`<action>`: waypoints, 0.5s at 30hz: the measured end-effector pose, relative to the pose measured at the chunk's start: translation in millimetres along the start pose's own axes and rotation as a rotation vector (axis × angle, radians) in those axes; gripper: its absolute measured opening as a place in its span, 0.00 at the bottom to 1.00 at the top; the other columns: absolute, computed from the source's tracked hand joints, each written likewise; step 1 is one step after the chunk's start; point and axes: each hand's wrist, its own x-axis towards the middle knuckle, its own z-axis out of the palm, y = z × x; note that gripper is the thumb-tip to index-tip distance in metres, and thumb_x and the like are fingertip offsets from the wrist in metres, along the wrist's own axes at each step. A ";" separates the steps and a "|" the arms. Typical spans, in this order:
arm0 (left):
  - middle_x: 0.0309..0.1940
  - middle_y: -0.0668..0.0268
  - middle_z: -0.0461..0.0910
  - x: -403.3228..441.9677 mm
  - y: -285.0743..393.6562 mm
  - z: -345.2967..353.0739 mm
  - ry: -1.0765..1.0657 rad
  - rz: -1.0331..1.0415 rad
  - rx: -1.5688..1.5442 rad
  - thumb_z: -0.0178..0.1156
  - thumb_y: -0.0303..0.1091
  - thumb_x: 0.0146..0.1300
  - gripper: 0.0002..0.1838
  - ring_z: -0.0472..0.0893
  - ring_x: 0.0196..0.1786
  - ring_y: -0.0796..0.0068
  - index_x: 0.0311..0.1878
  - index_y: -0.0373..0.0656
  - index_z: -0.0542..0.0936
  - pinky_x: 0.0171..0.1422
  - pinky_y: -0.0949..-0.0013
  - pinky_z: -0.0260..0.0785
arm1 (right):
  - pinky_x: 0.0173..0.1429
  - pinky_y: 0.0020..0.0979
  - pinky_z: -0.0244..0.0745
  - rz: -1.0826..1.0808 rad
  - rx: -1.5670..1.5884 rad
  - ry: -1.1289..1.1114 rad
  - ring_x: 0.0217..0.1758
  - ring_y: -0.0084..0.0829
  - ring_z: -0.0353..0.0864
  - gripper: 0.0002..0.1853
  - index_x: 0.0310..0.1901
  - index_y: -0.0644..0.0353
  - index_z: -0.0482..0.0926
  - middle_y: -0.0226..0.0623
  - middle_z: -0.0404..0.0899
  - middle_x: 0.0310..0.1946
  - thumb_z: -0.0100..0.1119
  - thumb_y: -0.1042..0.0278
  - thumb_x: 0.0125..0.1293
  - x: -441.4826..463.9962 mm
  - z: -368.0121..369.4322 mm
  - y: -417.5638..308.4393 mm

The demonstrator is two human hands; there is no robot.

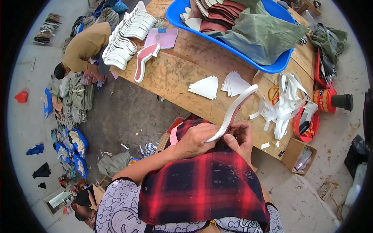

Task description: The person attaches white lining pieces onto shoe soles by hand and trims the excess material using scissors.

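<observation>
Over my lap, in front of the table edge, both hands hold a curved white-edged piece with a dark red inner side. It stands on edge and arcs up to the right. My left hand is closed around its lower end. My right hand has thumb and fingers pinched at its red inner side; whether they also grip something small is hidden. A similar flat piece, white-rimmed with a red middle, lies on the table beside a long stack of white-edged pieces.
On the wooden table are a blue basin with red pieces and green cloth, white fan-shaped pieces, white strips, orange-handled scissors and a red tub. A cardboard box sits right. Another person bends at left.
</observation>
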 end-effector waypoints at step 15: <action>0.36 0.55 0.81 0.8 1.5 -23.6 -0.113 -0.143 -0.006 0.61 0.26 0.52 0.15 0.81 0.38 0.53 0.46 0.39 0.80 0.44 0.57 0.73 | 0.34 0.19 0.62 0.067 -0.205 0.153 0.32 0.16 0.64 0.12 0.46 0.62 0.69 0.29 0.69 0.35 0.60 0.74 0.65 15.4 -1.4 4.2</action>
